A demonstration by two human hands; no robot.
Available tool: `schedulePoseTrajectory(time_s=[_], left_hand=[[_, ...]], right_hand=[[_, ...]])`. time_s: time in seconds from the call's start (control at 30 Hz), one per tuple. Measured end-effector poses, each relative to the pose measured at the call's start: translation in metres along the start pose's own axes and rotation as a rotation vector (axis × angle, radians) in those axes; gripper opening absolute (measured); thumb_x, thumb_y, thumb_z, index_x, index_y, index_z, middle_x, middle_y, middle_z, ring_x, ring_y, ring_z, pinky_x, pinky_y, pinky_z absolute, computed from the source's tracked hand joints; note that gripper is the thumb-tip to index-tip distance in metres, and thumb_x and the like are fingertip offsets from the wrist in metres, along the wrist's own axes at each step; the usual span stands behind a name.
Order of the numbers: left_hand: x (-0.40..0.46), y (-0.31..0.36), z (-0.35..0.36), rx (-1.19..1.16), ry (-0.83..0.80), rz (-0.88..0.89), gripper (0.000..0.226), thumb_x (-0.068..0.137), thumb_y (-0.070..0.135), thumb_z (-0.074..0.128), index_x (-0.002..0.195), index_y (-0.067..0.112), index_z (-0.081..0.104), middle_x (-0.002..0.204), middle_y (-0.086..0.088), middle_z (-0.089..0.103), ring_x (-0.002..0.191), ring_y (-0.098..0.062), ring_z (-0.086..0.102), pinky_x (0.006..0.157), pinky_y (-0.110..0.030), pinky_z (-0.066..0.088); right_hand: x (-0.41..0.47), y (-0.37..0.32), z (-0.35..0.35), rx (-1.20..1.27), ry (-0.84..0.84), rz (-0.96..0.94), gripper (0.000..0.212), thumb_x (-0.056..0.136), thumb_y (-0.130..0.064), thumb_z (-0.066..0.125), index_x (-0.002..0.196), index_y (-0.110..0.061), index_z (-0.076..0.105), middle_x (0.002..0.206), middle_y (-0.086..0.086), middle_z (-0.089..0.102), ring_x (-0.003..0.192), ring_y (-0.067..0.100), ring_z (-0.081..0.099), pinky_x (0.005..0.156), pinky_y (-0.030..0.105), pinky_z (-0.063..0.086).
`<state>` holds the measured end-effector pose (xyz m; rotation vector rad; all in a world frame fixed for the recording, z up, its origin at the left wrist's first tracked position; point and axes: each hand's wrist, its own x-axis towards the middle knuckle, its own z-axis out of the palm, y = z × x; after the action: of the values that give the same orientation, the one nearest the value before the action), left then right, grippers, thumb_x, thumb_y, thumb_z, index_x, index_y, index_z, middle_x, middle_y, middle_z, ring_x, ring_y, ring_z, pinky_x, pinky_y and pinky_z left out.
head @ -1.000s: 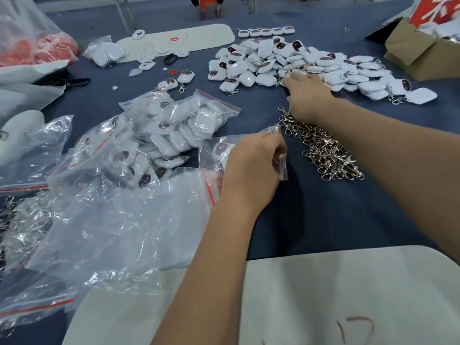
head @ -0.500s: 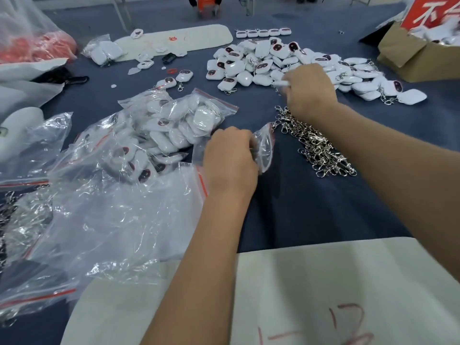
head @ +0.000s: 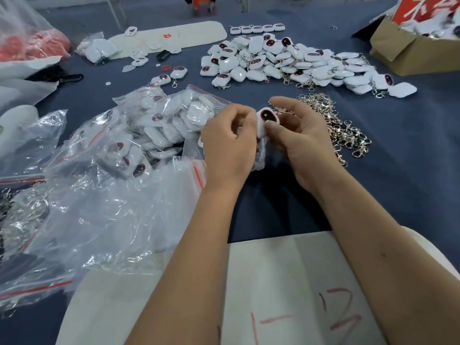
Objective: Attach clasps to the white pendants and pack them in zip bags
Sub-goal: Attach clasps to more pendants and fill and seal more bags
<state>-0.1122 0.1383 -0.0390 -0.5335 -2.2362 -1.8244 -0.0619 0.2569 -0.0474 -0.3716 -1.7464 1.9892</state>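
White plastic with a dark red oval face — that is the pendant [head: 265, 120] held up between both hands over the blue table cloth [head: 410, 175], and it looks to be on its way into a small zip bag [head: 258, 160] whose clear film shows below and behind the left hand [head: 227, 148]. The left hand's fingers are curled, seemingly pinching the bag's mouth, though the grip itself is hidden behind the knuckles; the right hand [head: 302, 143] pinches the pendant's lower edge with thumb and fingertips, its other fingers loosely spread. To do this well I would keep the bag mouth stretched open with the left, slide the pendant in narrow end first, and mind that any clasp goes in with it — whether this one carries a clasp I cannot tell. The loose metal clasps [head: 336, 125] lie just beyond the right hand, the heap of pendants [head: 293, 63] farther back, packed bags [head: 159, 128] to the left. Writing: red marker strokes on the near white board [head: 286, 282], roughly "1-13"; large white characters on a red sign [head: 423, 6] at top right, unreadable.
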Motion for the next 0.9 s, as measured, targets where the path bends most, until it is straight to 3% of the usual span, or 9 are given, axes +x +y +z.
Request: schedulePoseTrajectory(time_s=[0.1, 0.2, 0.37, 0.63, 0.77, 0.9], left_hand=[[-0.001, -0.002, 0.001, 0.023, -0.071, 0.027, 0.01, 0.091, 0.022, 0.075, 0.086, 0.015, 0.071, 0.072, 0.012, 0.069, 0.071, -0.007, 0.067, 0.07, -0.032, 0.059], [0.0, -0.006, 0.002, 0.041, -0.119, -0.008, 0.013, 0.092, 0.023, 0.076, 0.084, 0.014, 0.07, 0.072, 0.008, 0.07, 0.069, -0.012, 0.068, 0.07, -0.036, 0.06], [0.002, -0.009, 0.001, 0.065, -0.137, -0.039, 0.007, 0.09, 0.018, 0.074, 0.084, 0.016, 0.07, 0.07, 0.007, 0.067, 0.069, -0.017, 0.068, 0.072, -0.042, 0.06], [0.003, -0.011, 0.001, 0.076, -0.136, -0.042, 0.008, 0.088, 0.013, 0.074, 0.084, 0.018, 0.07, 0.072, 0.005, 0.068, 0.071, -0.018, 0.069, 0.074, -0.043, 0.06], [0.003, -0.011, 0.0, 0.049, -0.136, -0.017, 0.006, 0.089, 0.013, 0.074, 0.085, 0.015, 0.071, 0.071, 0.004, 0.068, 0.069, -0.019, 0.07, 0.071, -0.046, 0.06], [0.001, -0.012, 0.001, 0.069, -0.163, 0.023, 0.006, 0.087, 0.011, 0.075, 0.085, 0.015, 0.072, 0.069, 0.01, 0.065, 0.068, -0.013, 0.067, 0.07, -0.041, 0.059]], right_hand=[[0.004, 0.003, -0.005, 0.138, 0.042, 0.028, 0.019, 0.093, 0.001, 0.071, 0.112, -0.001, 0.072, 0.094, 0.012, 0.074, 0.084, 0.021, 0.07, 0.076, 0.03, 0.059], [0.006, 0.007, -0.007, 0.092, 0.041, -0.029, 0.012, 0.092, 0.001, 0.071, 0.1, -0.006, 0.077, 0.086, 0.004, 0.076, 0.074, 0.008, 0.068, 0.068, 0.018, 0.053], [0.009, 0.01, -0.008, 0.062, -0.032, -0.045, 0.012, 0.093, -0.001, 0.071, 0.101, -0.006, 0.077, 0.094, 0.011, 0.076, 0.089, 0.022, 0.07, 0.088, 0.038, 0.059], [0.011, 0.012, -0.007, -0.01, -0.017, -0.056, 0.013, 0.091, -0.001, 0.072, 0.099, -0.008, 0.078, 0.095, 0.013, 0.078, 0.09, 0.022, 0.072, 0.086, 0.037, 0.06], [0.01, 0.012, -0.004, 0.012, -0.025, -0.064, 0.015, 0.085, -0.01, 0.075, 0.099, -0.007, 0.077, 0.095, 0.016, 0.076, 0.091, 0.029, 0.071, 0.093, 0.051, 0.059], [0.012, 0.014, -0.003, -0.012, 0.018, -0.043, 0.011, 0.078, -0.012, 0.077, 0.089, -0.014, 0.077, 0.085, 0.012, 0.074, 0.082, 0.026, 0.069, 0.091, 0.054, 0.059]])
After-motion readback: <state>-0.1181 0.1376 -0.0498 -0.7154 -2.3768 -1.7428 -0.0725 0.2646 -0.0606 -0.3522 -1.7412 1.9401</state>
